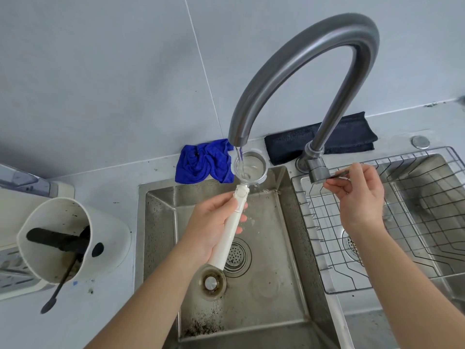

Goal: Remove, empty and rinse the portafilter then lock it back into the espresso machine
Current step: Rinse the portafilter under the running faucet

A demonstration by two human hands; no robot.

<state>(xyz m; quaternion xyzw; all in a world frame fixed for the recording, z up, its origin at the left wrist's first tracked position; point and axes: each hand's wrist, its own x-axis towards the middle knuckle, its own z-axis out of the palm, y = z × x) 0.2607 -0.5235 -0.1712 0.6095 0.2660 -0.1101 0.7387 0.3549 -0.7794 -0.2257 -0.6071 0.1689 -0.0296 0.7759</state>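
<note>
The portafilter (241, 197) is gripped by its white handle in the left hand (214, 222), basket under the running tap (237, 141) over the sink (289, 222), the tap lever (337, 174) pinched by the right hand (359, 197); splashing is likely if flow is raised.

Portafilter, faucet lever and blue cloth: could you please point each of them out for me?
portafilter (232, 226): head view, middle of its white handle.
faucet lever (338, 174): head view, on the thin bar by the right hand's fingers.
blue cloth (201, 162): head view, centre of the crumpled fabric.
</note>
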